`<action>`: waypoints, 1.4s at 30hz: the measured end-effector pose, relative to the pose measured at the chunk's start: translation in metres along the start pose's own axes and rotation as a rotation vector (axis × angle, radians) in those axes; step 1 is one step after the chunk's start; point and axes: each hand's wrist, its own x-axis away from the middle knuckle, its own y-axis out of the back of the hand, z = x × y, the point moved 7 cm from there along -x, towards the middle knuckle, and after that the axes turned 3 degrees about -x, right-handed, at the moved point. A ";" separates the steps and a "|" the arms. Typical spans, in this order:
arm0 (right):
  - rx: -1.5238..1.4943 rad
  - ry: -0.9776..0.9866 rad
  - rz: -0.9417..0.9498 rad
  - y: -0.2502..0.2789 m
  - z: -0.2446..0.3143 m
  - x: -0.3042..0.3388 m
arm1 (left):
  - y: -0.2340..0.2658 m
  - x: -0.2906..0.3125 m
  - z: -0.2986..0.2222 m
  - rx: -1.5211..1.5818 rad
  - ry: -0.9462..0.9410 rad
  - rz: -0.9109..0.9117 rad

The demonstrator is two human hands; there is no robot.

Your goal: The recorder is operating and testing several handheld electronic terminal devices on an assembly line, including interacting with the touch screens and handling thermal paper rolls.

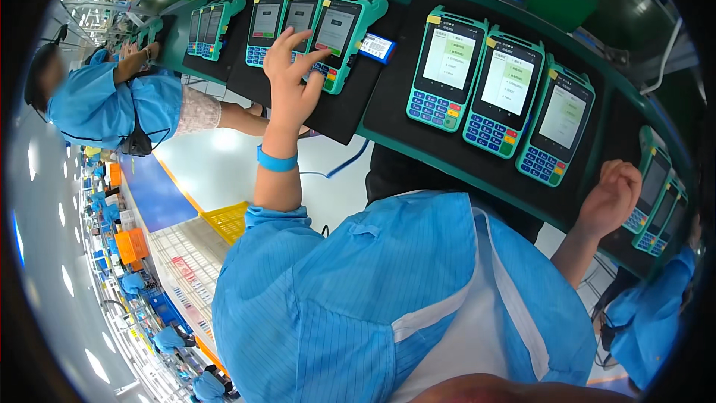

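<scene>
My left hand, fingers spread wide and holding nothing, is at the turquoise plastic keypad terminal, upper centre; a stray fingertip could cause a mistaken press, or a sideways brush could shift the flat blue-and-white block beside it. My right hand curls loosely, right; I cannot tell whether it holds anything.

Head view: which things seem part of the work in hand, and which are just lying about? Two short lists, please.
Likely in use:
left payment terminals, with the left hand over them
middle payment terminals, screens lit
right payment terminals, near the right hand

Likely just lying about:
white-and-blue block, untouched
yellow basket
orange bins
</scene>
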 end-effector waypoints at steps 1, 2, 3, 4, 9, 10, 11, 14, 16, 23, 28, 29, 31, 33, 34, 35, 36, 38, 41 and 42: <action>-0.032 -0.011 -0.012 0.002 -0.001 0.000 | -0.004 0.002 0.002 0.011 0.021 0.019; -0.065 -0.022 -0.023 0.003 -0.002 0.000 | -0.007 0.005 0.004 0.021 0.042 0.039; -0.063 -0.021 -0.024 0.005 -0.002 -0.001 | -0.008 0.006 0.007 0.066 0.073 0.022; -0.099 -0.039 -0.036 0.008 -0.004 -0.001 | -0.008 0.008 0.008 0.068 0.073 0.022; -0.155 -0.070 -0.052 0.014 -0.008 -0.003 | 0.004 0.019 0.041 -0.041 0.225 -0.121; -0.157 -0.076 -0.047 0.014 -0.009 -0.003 | 0.003 0.020 0.047 -0.055 0.245 -0.102; -0.159 -0.082 -0.043 0.013 -0.009 -0.003 | 0.002 0.020 0.051 -0.056 0.247 -0.104; -0.155 -0.087 -0.048 0.013 -0.011 -0.004 | -0.002 0.018 0.057 -0.139 0.253 -0.084; -0.154 -0.079 -0.047 0.014 -0.009 -0.004 | -0.011 0.017 0.061 -0.181 0.264 0.008; -0.137 -0.076 -0.062 0.014 -0.008 -0.003 | 0.007 0.027 0.113 -0.294 0.382 -0.147; -0.147 -0.075 -0.055 0.013 -0.009 -0.004 | 0.002 0.031 0.128 -0.483 0.446 -0.057; -0.147 -0.077 -0.053 0.012 -0.009 -0.003 | 0.000 0.032 0.133 -0.425 0.473 -0.030; -0.146 -0.075 -0.058 0.012 -0.008 -0.002 | -0.002 0.031 0.138 -0.365 0.497 -0.002; -0.147 -0.074 -0.063 0.011 -0.008 -0.002 | 0.004 0.028 0.141 -0.333 0.494 -0.047; -0.141 -0.076 -0.065 0.010 -0.008 -0.002 | 0.005 0.026 0.143 -0.326 0.486 -0.063; -0.135 -0.077 -0.067 0.010 -0.007 -0.002 | 0.005 0.022 0.145 -0.327 0.485 -0.062; -0.135 -0.077 -0.066 0.010 -0.007 -0.003 | 0.005 0.016 0.146 -0.316 0.479 -0.057; -0.135 -0.080 -0.044 0.008 -0.007 -0.003 | 0.003 0.008 0.150 -0.305 0.473 -0.052; -0.127 -0.076 -0.061 0.010 -0.007 -0.003 | 0.001 -0.005 0.149 -0.331 0.411 -0.054; -0.128 -0.073 -0.064 0.011 -0.007 -0.003 | -0.001 -0.008 0.148 -0.341 0.416 -0.041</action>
